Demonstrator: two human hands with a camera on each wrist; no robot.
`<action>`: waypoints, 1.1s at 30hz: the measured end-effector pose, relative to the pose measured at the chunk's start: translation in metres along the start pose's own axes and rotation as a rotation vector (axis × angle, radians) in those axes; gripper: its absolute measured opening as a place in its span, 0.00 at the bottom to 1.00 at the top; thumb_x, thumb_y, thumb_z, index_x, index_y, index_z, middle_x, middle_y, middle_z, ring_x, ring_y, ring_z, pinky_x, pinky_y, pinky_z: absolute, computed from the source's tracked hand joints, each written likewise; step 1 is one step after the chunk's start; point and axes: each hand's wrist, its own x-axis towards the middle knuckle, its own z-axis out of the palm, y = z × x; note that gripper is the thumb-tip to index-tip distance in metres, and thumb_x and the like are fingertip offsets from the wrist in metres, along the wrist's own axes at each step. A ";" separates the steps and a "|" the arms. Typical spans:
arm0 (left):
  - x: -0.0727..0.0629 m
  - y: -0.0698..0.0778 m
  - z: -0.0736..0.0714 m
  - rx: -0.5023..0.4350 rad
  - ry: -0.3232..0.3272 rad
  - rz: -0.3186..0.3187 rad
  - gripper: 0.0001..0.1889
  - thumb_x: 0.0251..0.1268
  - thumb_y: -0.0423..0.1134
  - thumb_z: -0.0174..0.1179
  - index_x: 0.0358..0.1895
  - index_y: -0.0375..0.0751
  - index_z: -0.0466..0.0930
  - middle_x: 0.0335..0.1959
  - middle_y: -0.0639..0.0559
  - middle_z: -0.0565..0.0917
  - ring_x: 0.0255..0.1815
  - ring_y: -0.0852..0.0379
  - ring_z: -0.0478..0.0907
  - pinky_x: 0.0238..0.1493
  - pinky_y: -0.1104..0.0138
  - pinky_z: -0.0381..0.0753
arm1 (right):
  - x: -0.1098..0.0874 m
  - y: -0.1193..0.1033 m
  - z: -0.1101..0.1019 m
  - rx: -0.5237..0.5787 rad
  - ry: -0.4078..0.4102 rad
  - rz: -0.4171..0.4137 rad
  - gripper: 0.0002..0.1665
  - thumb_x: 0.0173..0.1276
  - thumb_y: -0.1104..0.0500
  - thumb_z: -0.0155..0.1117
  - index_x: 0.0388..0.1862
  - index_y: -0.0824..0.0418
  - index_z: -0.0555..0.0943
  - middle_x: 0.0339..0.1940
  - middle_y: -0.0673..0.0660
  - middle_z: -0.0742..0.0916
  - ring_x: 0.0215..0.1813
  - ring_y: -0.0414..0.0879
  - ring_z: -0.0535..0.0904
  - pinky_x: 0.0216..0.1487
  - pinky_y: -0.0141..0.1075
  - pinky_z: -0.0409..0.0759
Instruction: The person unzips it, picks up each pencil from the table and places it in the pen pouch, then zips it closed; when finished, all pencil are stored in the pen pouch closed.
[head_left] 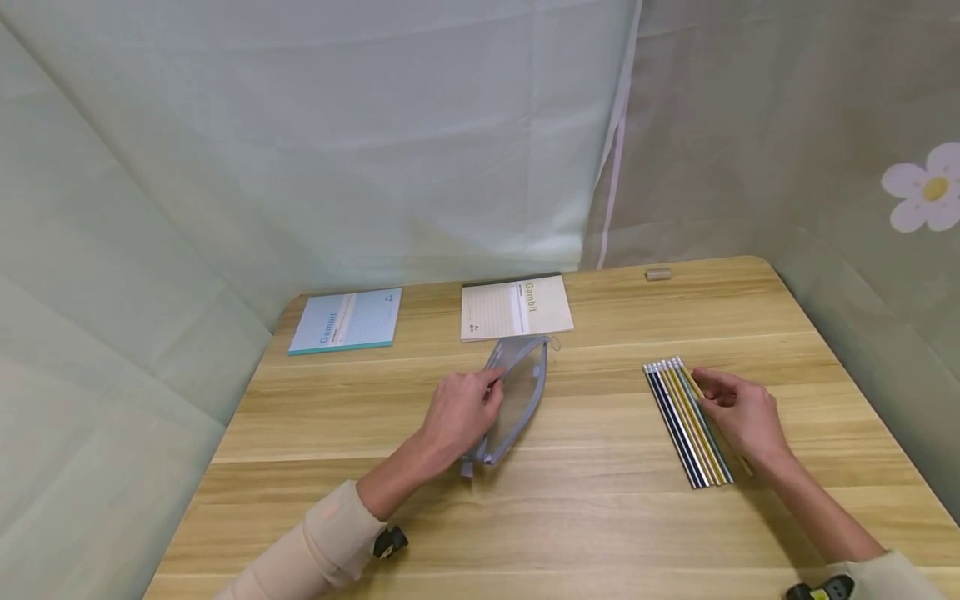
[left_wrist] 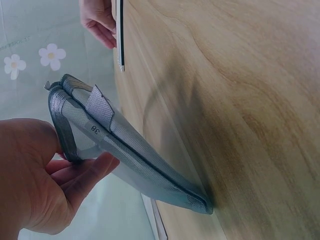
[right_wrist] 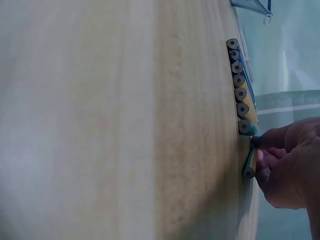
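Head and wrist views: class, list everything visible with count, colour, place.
Slim wooden pencils laid side-by-side: 7, dark, gold, teal, right of centre
Separate wooden pencil: 1, partly gold, beside those
Zipped mesh pouch: 1, grey, open, near centre
Teal-spined paper notebook: 1, pale blue, far left
Dark-spined paper notebook: 1, cream, far middle
Small rounded block: 1, grey-brown, far edge
Wood-grain table: 1, light brown, beneath these
Fabric hangings: count unclear, green-grey and grey-brown, behind
Flower prints: count unclear, white, on fabric
Long sleeves: 2, beige, on arms
Wrist devices: 2, black, at cuffs
Left hand: 1, bare, gripping pouch
Right hand: 1, bare, pinching separate pencil
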 end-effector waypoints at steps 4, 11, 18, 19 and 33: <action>0.000 0.000 0.000 -0.002 -0.002 -0.002 0.13 0.73 0.30 0.62 0.55 0.34 0.90 0.28 0.46 0.89 0.10 0.70 0.66 0.10 0.74 0.67 | 0.000 -0.001 0.000 0.012 0.018 0.024 0.23 0.66 0.75 0.69 0.61 0.73 0.84 0.41 0.68 0.90 0.36 0.33 0.81 0.35 0.19 0.76; 0.001 0.000 0.001 0.004 -0.008 -0.004 0.13 0.73 0.30 0.62 0.55 0.35 0.90 0.28 0.46 0.89 0.10 0.70 0.66 0.10 0.74 0.68 | 0.003 -0.003 -0.007 0.184 -0.033 0.219 0.26 0.71 0.72 0.66 0.68 0.74 0.80 0.61 0.71 0.86 0.42 0.26 0.79 0.42 0.19 0.79; 0.001 0.000 0.001 0.000 -0.018 -0.014 0.13 0.74 0.30 0.62 0.56 0.34 0.89 0.30 0.45 0.90 0.10 0.70 0.67 0.10 0.74 0.68 | 0.015 -0.005 -0.021 0.409 -0.118 0.408 0.32 0.78 0.68 0.61 0.78 0.73 0.69 0.49 0.41 0.89 0.47 0.22 0.77 0.45 0.22 0.80; 0.001 0.000 0.001 -0.004 -0.020 -0.015 0.13 0.74 0.30 0.62 0.56 0.34 0.89 0.30 0.45 0.90 0.10 0.70 0.67 0.10 0.74 0.69 | 0.017 -0.005 -0.024 0.436 -0.130 0.432 0.32 0.79 0.67 0.60 0.79 0.72 0.67 0.47 0.36 0.87 0.47 0.23 0.77 0.46 0.22 0.81; 0.002 -0.001 0.001 -0.008 -0.031 -0.024 0.13 0.75 0.31 0.62 0.57 0.33 0.88 0.31 0.44 0.90 0.09 0.69 0.67 0.10 0.73 0.69 | 0.036 -0.035 -0.040 1.057 -0.270 0.524 0.23 0.79 0.73 0.58 0.40 0.46 0.89 0.40 0.44 0.90 0.40 0.40 0.87 0.44 0.34 0.87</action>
